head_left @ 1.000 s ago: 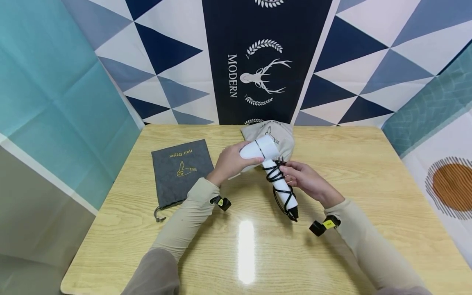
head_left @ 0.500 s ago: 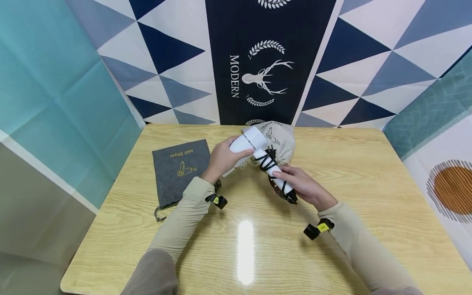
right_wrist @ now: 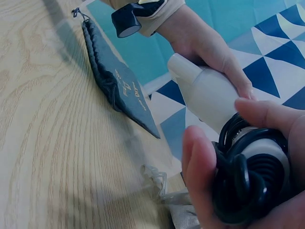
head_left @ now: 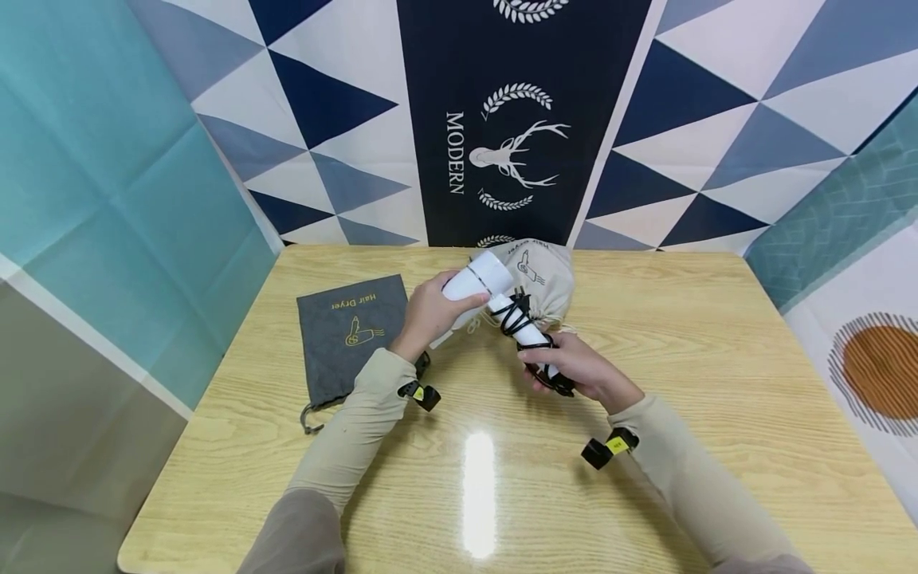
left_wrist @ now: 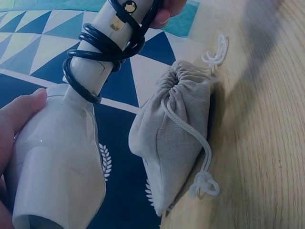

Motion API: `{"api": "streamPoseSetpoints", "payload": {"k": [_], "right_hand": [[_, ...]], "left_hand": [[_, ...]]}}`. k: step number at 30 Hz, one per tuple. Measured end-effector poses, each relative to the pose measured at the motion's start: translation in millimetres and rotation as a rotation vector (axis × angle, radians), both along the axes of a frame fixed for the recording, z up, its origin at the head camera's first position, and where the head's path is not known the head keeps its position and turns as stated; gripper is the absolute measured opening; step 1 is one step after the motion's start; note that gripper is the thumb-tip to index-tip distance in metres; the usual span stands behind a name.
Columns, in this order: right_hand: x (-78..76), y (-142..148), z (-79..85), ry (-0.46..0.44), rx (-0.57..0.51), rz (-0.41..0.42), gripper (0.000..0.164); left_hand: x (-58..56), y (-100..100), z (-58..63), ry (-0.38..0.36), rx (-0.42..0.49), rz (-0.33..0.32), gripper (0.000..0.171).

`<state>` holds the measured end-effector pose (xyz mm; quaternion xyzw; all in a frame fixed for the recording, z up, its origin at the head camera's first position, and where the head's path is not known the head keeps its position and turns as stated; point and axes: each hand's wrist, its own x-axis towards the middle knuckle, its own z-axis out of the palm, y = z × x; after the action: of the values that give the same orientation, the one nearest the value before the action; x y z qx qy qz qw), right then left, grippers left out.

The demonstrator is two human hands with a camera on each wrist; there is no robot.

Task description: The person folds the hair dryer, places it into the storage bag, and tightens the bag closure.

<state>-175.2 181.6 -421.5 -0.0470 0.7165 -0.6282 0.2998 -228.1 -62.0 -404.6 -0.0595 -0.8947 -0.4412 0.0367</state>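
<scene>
A white hair dryer is held above the table between both hands, its black cord wound several times round the handle. My left hand grips the dryer's white body, thumb along its near side. The right hand curls round the lower handle and the looped cord there; in the right wrist view the thumb and fingers wrap the black coils. Behind the dryer lies a beige drawstring bag printed with a dryer picture, its white cord hanging loose. The bag is partly hidden by the dryer in the head view.
A flat dark grey drawstring bag marked Hair Dryer lies to the left of the left hand. The wooden table ends at a patterned cloth backdrop, with a teal cloth on the left side.
The right hand has moved from the cord and plug near the top of the handle down to its lower end and now grips it. The dryer has shifted slightly left and away.
</scene>
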Motion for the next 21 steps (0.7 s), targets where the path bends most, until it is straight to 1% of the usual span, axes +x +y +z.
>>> {"api": "streamPoseSetpoints", "payload": {"k": [3,6,9,12,15,18,19,21], "right_hand": [[0.9,-0.9,0.7,0.012,0.02,-0.014,0.034],[0.9,-1.1,2.9,0.027,0.049,-0.052,0.036],[0.4,-0.7,4.5,0.037,0.083,-0.071,0.037],[0.3,-0.6,4.7,0.055,0.109,-0.063,0.033],[-0.1,-1.4,2.5,0.12,0.157,-0.045,0.027],[-0.6,-3.2,-0.2,0.174,0.198,-0.043,0.02],[-1.0,-3.7,-1.1,0.181,0.204,-0.043,0.019],[-1.1,-4.9,-2.0,0.166,0.194,-0.051,0.018]], "left_hand": [[-0.1,0.1,-1.5,-0.009,-0.004,-0.001,0.07],[0.4,0.4,-2.0,-0.027,0.013,-0.009,0.07],[1.5,0.7,-1.7,-0.05,0.027,-0.019,0.071],[2.8,1.1,-0.9,-0.061,0.026,-0.023,0.071],[3.7,1.5,-0.3,-0.059,0.01,-0.028,0.071],[4.2,2.0,-0.1,-0.054,-0.008,-0.035,0.072],[4.2,2.1,-0.2,-0.052,-0.012,-0.037,0.073],[4.3,2.0,-0.1,-0.052,-0.016,-0.037,0.073]]}}
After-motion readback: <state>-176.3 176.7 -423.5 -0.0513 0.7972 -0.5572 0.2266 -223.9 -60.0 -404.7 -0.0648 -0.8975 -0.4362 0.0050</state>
